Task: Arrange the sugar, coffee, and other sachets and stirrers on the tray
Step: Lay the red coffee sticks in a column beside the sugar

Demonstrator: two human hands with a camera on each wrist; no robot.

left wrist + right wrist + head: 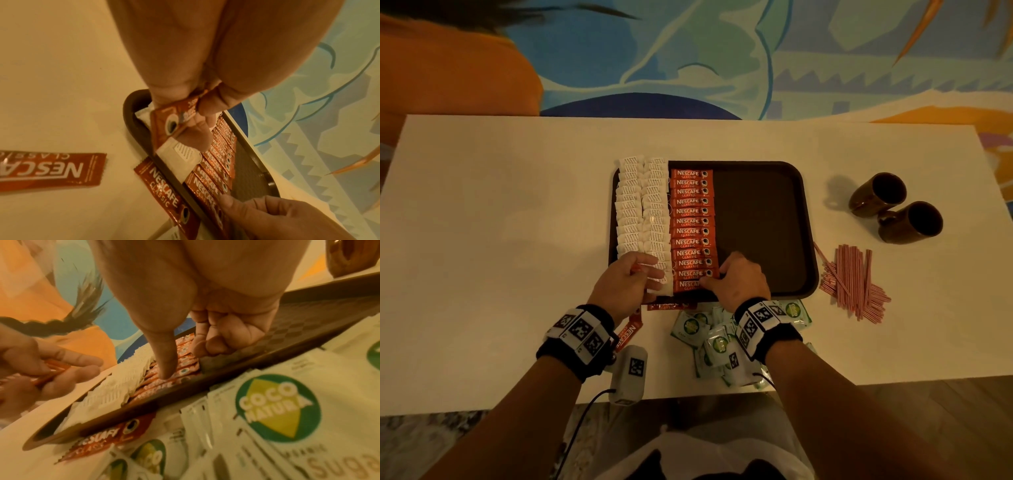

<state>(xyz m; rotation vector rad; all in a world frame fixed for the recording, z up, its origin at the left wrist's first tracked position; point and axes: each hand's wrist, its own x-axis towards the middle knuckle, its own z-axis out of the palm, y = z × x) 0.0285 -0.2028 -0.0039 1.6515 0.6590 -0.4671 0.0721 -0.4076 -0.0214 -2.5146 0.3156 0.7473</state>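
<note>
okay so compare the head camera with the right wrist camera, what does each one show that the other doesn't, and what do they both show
Only the head view shows the pile of red-striped stirrers on the table right of the tray, and both brown mugs whole.

Only the right wrist view makes the green-logo sachets readable as Coco Natura sugar, and shows the right thumb pressing the nearest coffee sachet.

Both show the brown tray, its white sachet columns, the Nescafe row, the left hand with a grip on a red sachet, and the right hand at the row's near end.
</note>
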